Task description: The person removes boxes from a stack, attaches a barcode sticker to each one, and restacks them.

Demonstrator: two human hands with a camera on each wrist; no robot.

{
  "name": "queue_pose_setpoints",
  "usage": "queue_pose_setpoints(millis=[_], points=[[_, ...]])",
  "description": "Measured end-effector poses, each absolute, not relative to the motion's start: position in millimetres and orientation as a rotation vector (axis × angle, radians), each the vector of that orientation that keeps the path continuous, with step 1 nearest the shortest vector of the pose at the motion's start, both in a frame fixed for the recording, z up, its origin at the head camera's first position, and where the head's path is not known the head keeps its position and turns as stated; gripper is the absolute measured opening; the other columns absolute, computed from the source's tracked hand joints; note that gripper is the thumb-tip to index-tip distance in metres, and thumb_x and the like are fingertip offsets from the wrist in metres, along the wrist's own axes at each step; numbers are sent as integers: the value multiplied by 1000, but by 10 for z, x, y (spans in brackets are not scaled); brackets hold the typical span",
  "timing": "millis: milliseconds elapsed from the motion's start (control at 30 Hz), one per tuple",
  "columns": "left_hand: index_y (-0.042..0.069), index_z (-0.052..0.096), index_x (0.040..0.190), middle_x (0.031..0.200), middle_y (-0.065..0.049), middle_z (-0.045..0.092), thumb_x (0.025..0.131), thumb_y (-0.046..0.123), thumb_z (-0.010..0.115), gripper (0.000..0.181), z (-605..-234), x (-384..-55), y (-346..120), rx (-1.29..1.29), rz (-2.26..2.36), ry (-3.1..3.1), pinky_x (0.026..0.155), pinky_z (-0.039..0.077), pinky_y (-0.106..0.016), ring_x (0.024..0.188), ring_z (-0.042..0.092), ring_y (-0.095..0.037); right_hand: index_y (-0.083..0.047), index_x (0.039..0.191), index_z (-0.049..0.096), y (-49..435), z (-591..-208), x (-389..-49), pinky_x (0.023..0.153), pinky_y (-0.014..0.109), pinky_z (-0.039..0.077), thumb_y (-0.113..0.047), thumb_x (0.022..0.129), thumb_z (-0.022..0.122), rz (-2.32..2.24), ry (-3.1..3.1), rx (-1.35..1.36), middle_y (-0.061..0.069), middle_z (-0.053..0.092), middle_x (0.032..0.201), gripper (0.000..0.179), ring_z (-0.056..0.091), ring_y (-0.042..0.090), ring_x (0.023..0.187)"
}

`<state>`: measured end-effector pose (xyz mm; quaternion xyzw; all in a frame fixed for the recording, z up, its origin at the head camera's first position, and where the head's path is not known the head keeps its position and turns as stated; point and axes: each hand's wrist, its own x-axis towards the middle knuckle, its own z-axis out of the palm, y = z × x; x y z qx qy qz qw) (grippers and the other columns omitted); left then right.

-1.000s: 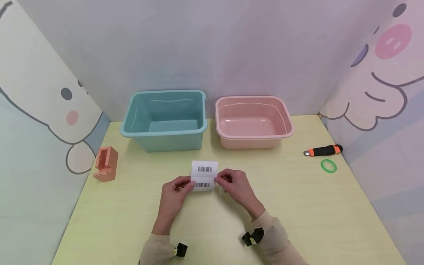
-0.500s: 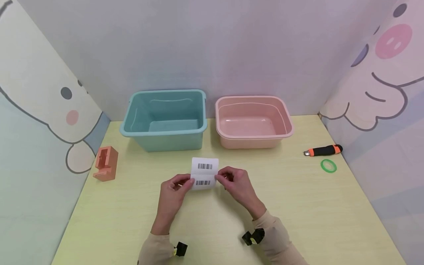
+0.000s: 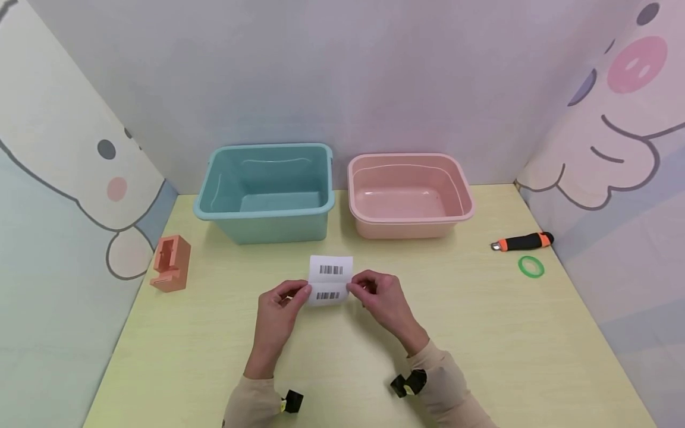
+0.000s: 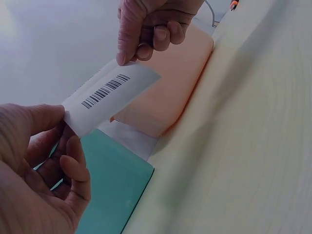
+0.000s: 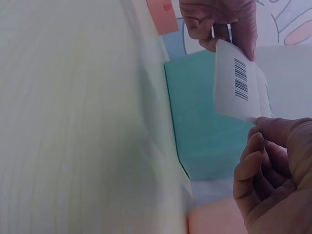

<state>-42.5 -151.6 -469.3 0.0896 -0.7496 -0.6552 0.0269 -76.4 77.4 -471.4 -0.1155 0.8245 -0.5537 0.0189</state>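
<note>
A white barcode label sheet (image 3: 331, 280) with two printed barcodes and a crease across its middle is held above the table in the head view. My left hand (image 3: 276, 315) pinches its left edge between thumb and fingers. At the right edge, my right hand (image 3: 386, 302) pinches it the same way. The left wrist view shows one barcode on the sheet (image 4: 109, 95), stretched between both hands. In the right wrist view the sheet (image 5: 239, 85) bends along the crease, with part of the second barcode showing.
A teal bin (image 3: 267, 229) and a pink bin (image 3: 409, 229) stand at the back. Far left is an orange-pink tape dispenser (image 3: 172, 264) without a visible roll. A black-and-orange utility knife (image 3: 523, 242) and a green tape ring (image 3: 531, 267) lie at the right.
The sheet and both hands have shifted slightly away from the person since a second ago. Both hands keep their pinch on its edges.
</note>
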Motion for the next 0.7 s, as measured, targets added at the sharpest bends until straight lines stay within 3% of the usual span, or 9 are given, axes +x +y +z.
queue_pose_setpoints(millis=[367, 700], points=[[3, 80, 107, 106, -11, 75, 97, 13, 78, 14, -4696, -406, -1529, 320, -2040, -2322, 65, 43, -22, 83, 58, -21, -9, 90, 76, 749, -4750, -754, 53, 20, 43, -5, 87, 86, -1708, 2798, -529, -5, 67, 75, 11, 51, 4, 60], [5, 81, 107, 107, -10, 75, 97, 16, 79, 15, -4697, -400, -1516, 275, -2027, -2332, 68, 46, -23, 84, 59, -21, -6, 103, 76, 676, -4706, -771, 57, 21, 48, 0, 85, 86, -1669, 2836, -836, 0, 67, 88, 21, 53, 6, 66]])
